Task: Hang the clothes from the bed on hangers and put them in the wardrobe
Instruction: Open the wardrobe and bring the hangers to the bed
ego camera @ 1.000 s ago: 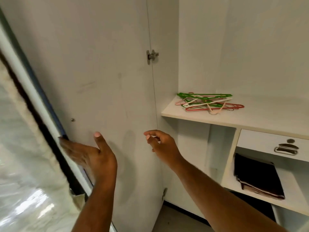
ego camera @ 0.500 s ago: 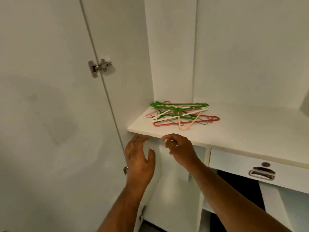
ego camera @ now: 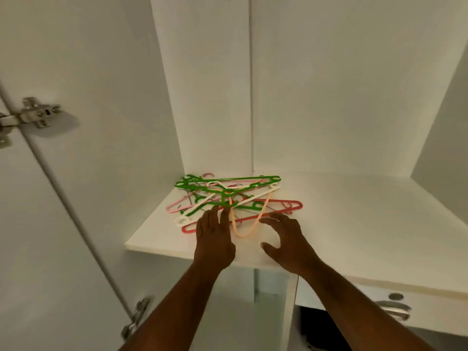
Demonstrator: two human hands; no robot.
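Judged to be fetching a hanger, the person is holding the left hand (ego camera: 215, 239), fingers straight and empty, at the near edge of the tangled hangers (ego camera: 228, 196) lying on the wardrobe shelf (ego camera: 354, 224), the right hand (ego camera: 286, 244) hovering half-spread and empty beside them; the next move is calling for one hanger teased free.

Both hands have come up over the flat white shelf (ego camera: 354, 224). The left hand (ego camera: 214, 239) now touches the pile of green, pink, white and red plastic hangers (ego camera: 228, 196) at its 6 o'clock edge. The right hand (ego camera: 286, 245) spreads wide at 5 o'clock.
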